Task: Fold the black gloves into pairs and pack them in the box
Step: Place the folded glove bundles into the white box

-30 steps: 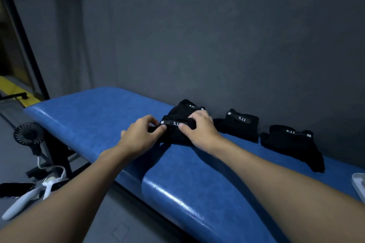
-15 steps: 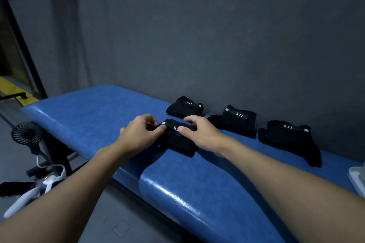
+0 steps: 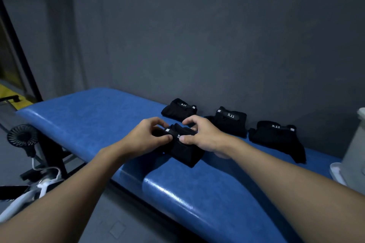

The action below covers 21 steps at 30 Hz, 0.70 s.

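Fingers (image 3: 190, 121) now arched higher, left hand (image 3: 146, 138), right hand (image 3: 206, 137) pinching glove bundle (image 3: 184, 153)

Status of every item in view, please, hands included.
Held gloves: bundled, pinched by both hands.
Left hand: pinching held gloves.
Right hand: pinching held gloves.
Left bundle: folded, untouched.
Middle bundle: folded, untouched.
Right bundle: folded, one end trailing.
Box: mostly out of frame, contents hidden.

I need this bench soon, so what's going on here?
A person's left hand and right hand both grip one black glove bundle near the front edge of the blue bench, folding it. Three other bundles lie in a row by the wall. A pale container stands at the far right, partly out of view.
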{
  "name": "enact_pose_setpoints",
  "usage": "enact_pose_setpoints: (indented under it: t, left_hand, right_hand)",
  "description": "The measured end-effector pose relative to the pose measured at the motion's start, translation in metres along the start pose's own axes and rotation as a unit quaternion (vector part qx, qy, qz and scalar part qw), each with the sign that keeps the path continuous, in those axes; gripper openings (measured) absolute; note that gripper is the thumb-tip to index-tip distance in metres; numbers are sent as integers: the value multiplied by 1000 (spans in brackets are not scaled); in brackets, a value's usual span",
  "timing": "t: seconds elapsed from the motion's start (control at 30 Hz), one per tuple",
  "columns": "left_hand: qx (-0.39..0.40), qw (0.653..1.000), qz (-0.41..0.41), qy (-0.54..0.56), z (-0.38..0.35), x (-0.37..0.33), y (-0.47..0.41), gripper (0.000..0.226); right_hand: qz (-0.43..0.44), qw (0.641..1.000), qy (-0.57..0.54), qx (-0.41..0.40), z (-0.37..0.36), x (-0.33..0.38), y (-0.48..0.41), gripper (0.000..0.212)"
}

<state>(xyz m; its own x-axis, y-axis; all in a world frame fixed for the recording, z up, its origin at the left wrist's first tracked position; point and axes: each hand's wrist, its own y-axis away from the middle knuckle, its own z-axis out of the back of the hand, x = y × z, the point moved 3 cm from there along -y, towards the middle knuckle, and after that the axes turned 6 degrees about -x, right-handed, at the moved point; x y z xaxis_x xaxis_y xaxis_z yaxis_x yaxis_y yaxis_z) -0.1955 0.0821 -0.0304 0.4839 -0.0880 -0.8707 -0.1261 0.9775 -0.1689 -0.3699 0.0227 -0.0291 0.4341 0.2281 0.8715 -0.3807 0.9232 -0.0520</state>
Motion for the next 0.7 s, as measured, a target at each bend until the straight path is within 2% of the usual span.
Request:
enact_pose_setpoints:
  t: [0.13, 0.27, 0.4, 0.47, 0.57, 0.7]
  left_hand:
    - [-1, 999, 11, 34, -4, -5, 2, 23]
    - [-82, 995, -11, 48, -3, -20, 2, 33]
    - [-122, 982, 4, 146, -4, -45, 2, 47]
    - [-116, 967, 10, 227, -10, -63, 4, 55]
    - [-99, 936, 5, 338, -24, -95, 12, 54]
    - [-102, 901, -27, 422, -42, -139, 22, 58]
  right_hand:
    - [9, 999, -31, -24, 9, 7, 10, 37]
    - [33, 993, -44, -100, 31, 24, 18, 33]
    - [59, 986, -57, -148, 60, 49, 35, 33]
    - [73, 983, -57, -161, 74, 60, 46, 32]
    - [93, 980, -40, -170, 94, 76, 65, 35]
    - [100, 983, -32, -154, 122, 96, 93, 47]
